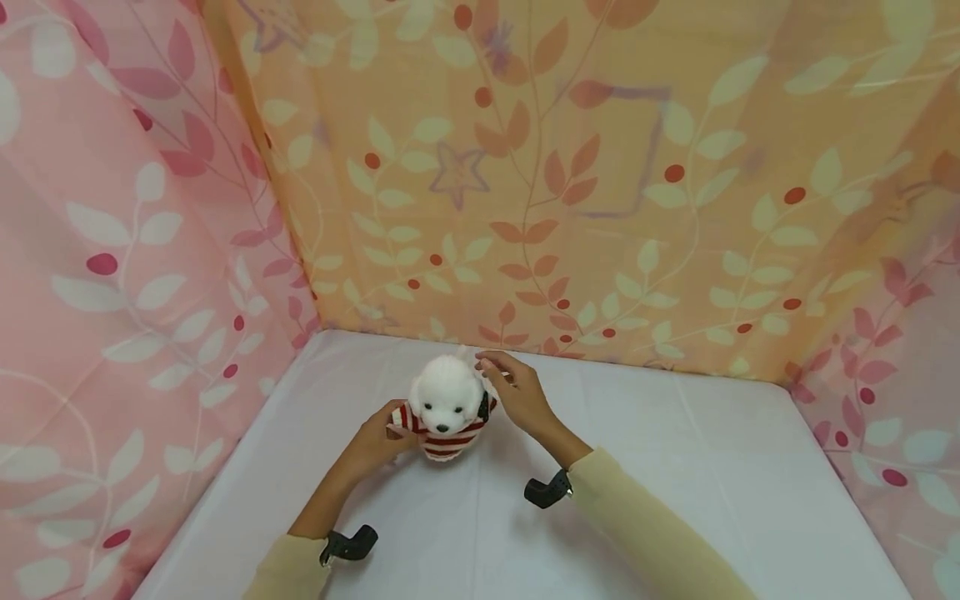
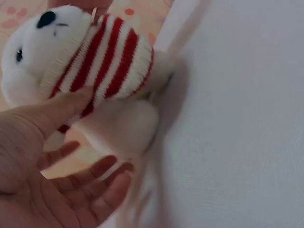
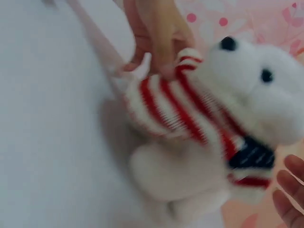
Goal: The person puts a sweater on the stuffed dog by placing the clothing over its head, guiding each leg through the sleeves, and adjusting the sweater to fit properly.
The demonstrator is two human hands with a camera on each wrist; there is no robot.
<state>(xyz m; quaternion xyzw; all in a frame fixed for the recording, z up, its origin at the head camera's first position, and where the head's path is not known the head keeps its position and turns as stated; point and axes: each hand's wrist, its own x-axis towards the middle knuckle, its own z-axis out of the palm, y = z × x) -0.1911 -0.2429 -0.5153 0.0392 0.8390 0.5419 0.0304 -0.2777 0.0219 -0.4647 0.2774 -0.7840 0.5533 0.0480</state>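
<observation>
A white plush dog point(image 1: 447, 396) in a red-and-white striped knitted sweater point(image 2: 111, 59) sits upright on the white-covered table. My left hand point(image 1: 382, 437) holds its side at the sweater's sleeve. In the left wrist view, the left thumb point(image 2: 71, 104) lies on the sweater while the fingers extend beside the body. A dark blue patch with white marks point(image 3: 251, 154) shows on the sweater in the right wrist view. Beside the dog's head, my right hand point(image 1: 517, 392) has loosely bent fingers; at the right wrist view's edge, those fingers point(image 3: 289, 190) appear apart from the toy.
The table point(image 1: 675, 483) has a smooth white cover. Behind it hangs an orange leaf-patterned curtain point(image 1: 525, 167), with pink patterned curtains point(image 1: 112, 292) at both sides. Black wrist cameras point(image 1: 352, 543) sit at the cuffs of cream sleeves point(image 1: 637, 508).
</observation>
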